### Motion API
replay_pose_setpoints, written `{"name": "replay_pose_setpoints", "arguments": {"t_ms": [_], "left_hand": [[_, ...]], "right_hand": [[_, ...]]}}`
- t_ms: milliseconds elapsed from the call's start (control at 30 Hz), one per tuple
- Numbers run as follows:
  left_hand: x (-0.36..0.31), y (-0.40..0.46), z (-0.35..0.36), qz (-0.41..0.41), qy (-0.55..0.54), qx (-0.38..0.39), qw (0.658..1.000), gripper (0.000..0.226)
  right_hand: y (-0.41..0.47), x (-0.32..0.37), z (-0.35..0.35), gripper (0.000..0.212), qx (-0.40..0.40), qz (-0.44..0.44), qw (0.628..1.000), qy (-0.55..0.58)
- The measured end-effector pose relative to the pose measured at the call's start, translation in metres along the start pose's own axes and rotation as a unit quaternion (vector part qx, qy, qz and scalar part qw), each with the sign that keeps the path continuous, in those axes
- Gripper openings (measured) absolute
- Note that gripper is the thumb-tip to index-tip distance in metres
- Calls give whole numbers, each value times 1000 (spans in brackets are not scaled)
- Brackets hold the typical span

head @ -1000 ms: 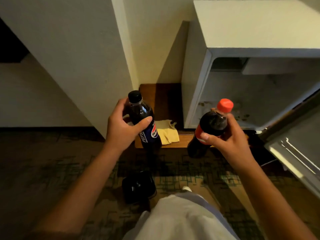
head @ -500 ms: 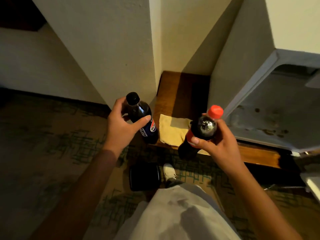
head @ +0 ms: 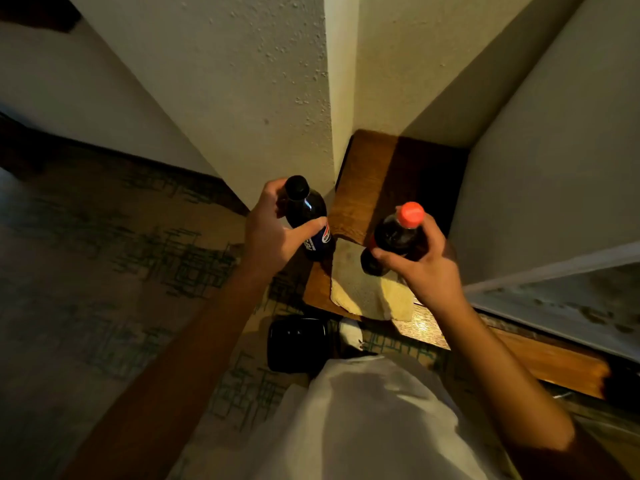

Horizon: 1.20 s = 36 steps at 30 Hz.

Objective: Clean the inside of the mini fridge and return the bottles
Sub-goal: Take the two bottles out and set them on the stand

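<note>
My left hand [head: 268, 230] grips a dark Pepsi bottle [head: 308, 216] with a black cap, held upright over the left end of the wooden ledge [head: 367, 174]. My right hand [head: 424, 268] holds a cola bottle [head: 398, 233] with a red cap, just above a yellow cloth [head: 367, 296] lying on the ledge. The white mini fridge [head: 554, 168] stands at the right; only a strip of its stained interior floor [head: 571, 306] shows at the right edge.
A white wall corner [head: 325, 98] juts out directly behind the bottles. A black object [head: 298, 344] lies on the patterned carpet [head: 138, 265] below the ledge, beside my white shoe [head: 351, 332]. My light clothing fills the bottom centre.
The view has swung left and down, so the fridge opening has slid almost out of frame. Both bottles now sit lower, over the ledge and cloth, still gripped.
</note>
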State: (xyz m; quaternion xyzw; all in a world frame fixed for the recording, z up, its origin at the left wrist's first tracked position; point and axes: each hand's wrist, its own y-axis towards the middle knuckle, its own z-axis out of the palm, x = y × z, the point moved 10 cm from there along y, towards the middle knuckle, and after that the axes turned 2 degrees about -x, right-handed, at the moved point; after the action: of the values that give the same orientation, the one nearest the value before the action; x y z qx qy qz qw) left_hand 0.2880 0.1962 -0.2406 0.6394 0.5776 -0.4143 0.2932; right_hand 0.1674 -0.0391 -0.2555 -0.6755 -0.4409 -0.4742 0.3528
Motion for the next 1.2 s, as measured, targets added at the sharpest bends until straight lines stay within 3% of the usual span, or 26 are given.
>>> {"name": "replay_pose_setpoints", "arguments": {"t_ms": [200,533,833,1200], "left_hand": [[5,44,32,8,16,18,1000,73],[20,87,77,1,50,46,998,66],[27,91,86,36,90,83,992,66],[39,86,91,47,77,126,988,71]], "right_hand": [[51,-29,17,64,-25,-26,999,8],[86,-48,41,64,-39,3,999,36],[93,-51,41,64,-52,-11,999,5],[96,-45,40,66,-7,-56,996,-75]]}}
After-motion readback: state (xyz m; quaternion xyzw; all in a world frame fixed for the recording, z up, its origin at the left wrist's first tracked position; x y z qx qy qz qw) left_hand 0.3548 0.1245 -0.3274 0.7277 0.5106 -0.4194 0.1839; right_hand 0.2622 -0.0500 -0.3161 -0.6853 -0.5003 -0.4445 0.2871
